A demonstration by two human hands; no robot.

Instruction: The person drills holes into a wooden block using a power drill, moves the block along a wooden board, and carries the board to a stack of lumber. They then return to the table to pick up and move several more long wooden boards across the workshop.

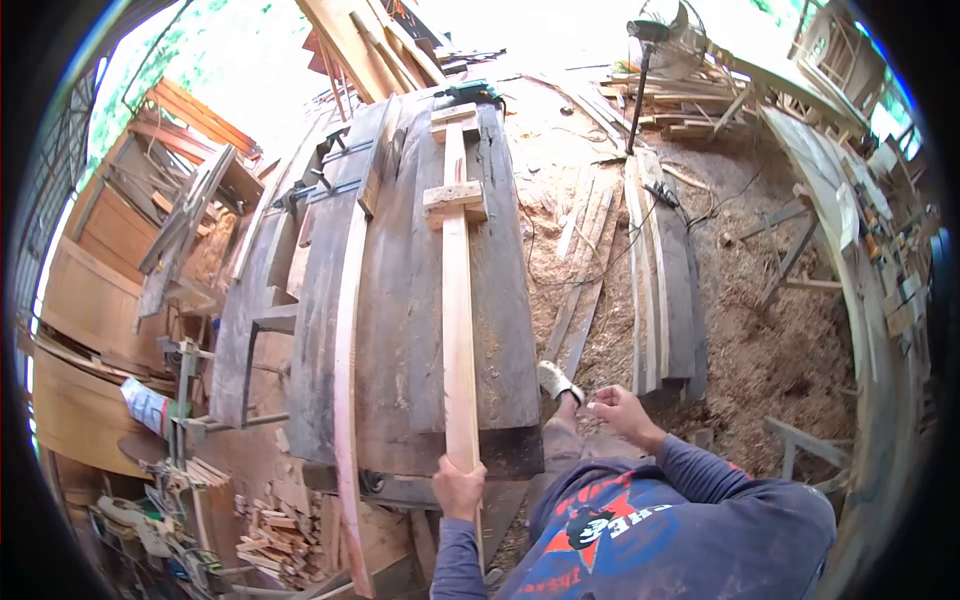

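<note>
A long pale wooden strip [459, 340] lies lengthwise on the dark workbench [390, 330], its far part running through a small notched wooden block [455, 202]. Wrapped round the strip's near end, just past the bench edge, is my left hand [459, 487]. My right hand [622, 415] is off the bench to the right, above my leg, its fingers closed together in a pinch; a small light thing seems to be at the fingertips, too small to name. Left of the strip lies a second long board [346, 380], which overhangs the near edge.
Blue bar clamps [335, 190] sit at the bench's left side. A green power tool [468, 92] rests at its far end. Planks [648, 290] lie on a low stand to the right, over floor covered with shavings. A fan [668, 35] stands behind.
</note>
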